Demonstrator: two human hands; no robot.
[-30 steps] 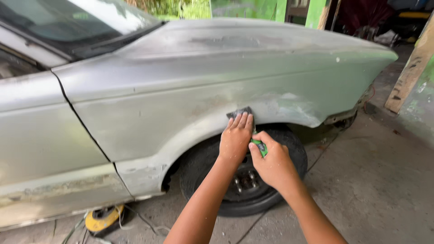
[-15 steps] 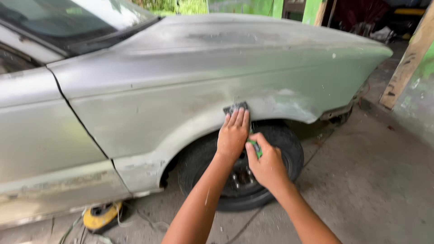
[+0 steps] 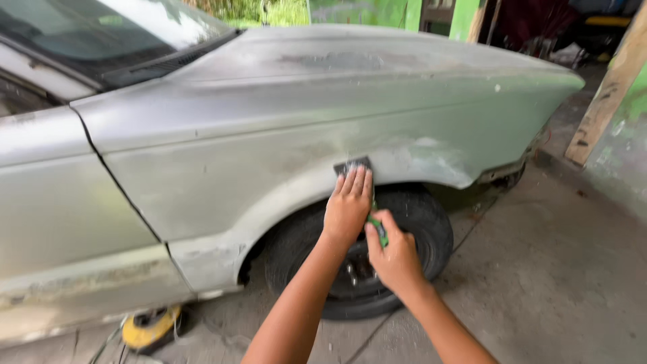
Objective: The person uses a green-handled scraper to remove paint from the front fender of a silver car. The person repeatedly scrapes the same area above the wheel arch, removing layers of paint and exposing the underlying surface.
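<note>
We press our left hand (image 3: 347,205) flat on a grey sanding pad (image 3: 352,166) against the car fender (image 3: 350,114), just above the wheel arch; our right hand (image 3: 393,255) is clenched around a small green tool (image 3: 377,228) beside it, near the tyre (image 3: 424,222)

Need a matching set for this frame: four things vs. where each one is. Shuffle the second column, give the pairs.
Things:
1. sandpaper sheet
2. small green object
3. yellow power tool
4. front tyre

Places:
A. on the concrete floor under the car's sill
B. pressed flat against the fender above the wheel arch, under the left hand
C. inside the wheel arch, behind both hands
D. gripped in the right hand

Pairs: 1-B, 2-D, 3-A, 4-C
</note>
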